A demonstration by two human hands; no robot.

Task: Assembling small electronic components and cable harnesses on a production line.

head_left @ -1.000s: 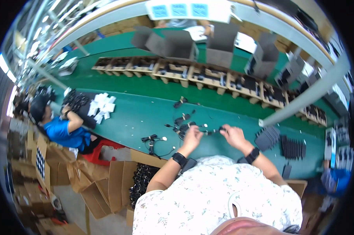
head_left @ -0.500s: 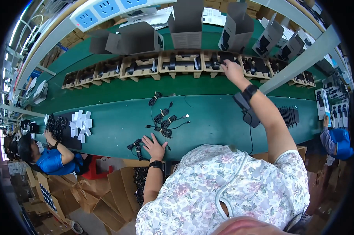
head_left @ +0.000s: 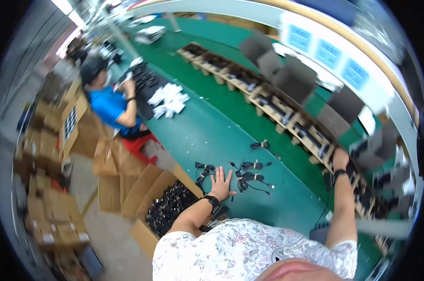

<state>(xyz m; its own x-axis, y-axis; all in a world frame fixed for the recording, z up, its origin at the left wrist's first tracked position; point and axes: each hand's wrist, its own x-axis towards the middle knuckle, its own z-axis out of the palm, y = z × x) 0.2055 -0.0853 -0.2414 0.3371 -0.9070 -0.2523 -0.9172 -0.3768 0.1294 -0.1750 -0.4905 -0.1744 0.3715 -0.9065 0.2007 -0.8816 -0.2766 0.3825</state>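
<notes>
My left hand [head_left: 220, 186] rests on the green table with its fingers spread, holding nothing. Around it lie tied black cables: one bundle [head_left: 202, 174] to its left, others [head_left: 252, 177] to its right, and a further bundle [head_left: 259, 145] toward the table's far side. At the right, my right hand [head_left: 341, 160] reaches to the row of brown moulded trays [head_left: 258, 107], which hold black parts. Its fingers are blurred and partly hidden, so a grip cannot be made out. Beside that wrist is a dark device [head_left: 329, 180] with a thin black cord below it.
Open grey boxes [head_left: 294, 79] stand behind the trays, below a white power strip [head_left: 385, 84]. A co-worker [head_left: 111, 105] in blue sits at the left by white pieces [head_left: 168, 100] and a black cable pile [head_left: 144, 75]. Below the table edge, an open carton [head_left: 141, 234] holds black cables.
My view has swung to the left, so the table now runs diagonally. The left hand stays flat by the cable bundles. My right hand is still at the trays.
</notes>
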